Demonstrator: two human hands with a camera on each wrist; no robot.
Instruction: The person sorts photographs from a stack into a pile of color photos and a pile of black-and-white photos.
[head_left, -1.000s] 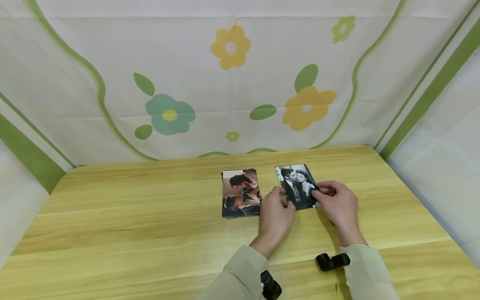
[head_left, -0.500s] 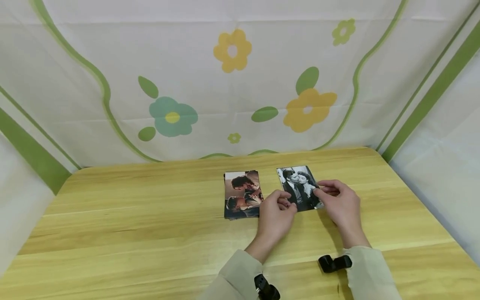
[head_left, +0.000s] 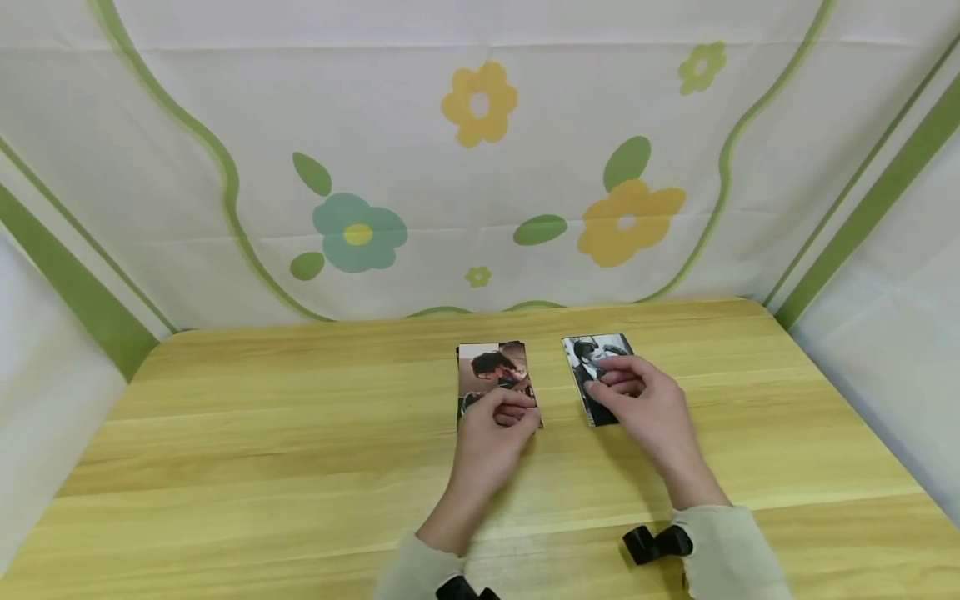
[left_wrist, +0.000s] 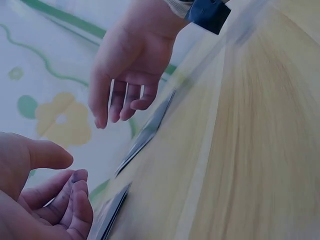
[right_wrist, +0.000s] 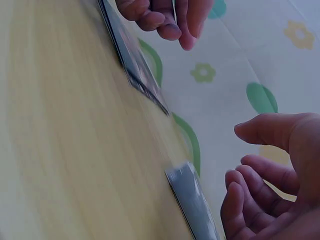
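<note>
Two small stacks of photo cards lie flat, side by side, on the wooden table (head_left: 300, 467). On top of the left photo stack (head_left: 489, 365) is a brownish colour picture; the right photo stack (head_left: 583, 362) shows a black-and-white one. My left hand (head_left: 489, 442) hovers over the near part of the left stack, fingers loosely bent and holding nothing. Above the right stack hangs my right hand (head_left: 647, 408), covering part of its picture. In the right wrist view, thumb and fingers of the right hand (right_wrist: 280, 175) stand apart with a gap above the cards.
A white cloth backdrop (head_left: 420, 167) with flowers and green lines rises behind the table's far edge, and similar cloth (head_left: 892, 333) stands at the right. Each sleeve carries a black wrist device, the right one (head_left: 657, 544) showing more fully.
My hands have let go of the black-and-white photo stack. The left hand has moved left over the colour stack; the right has lifted and shifted left above the black-and-white one.
</note>
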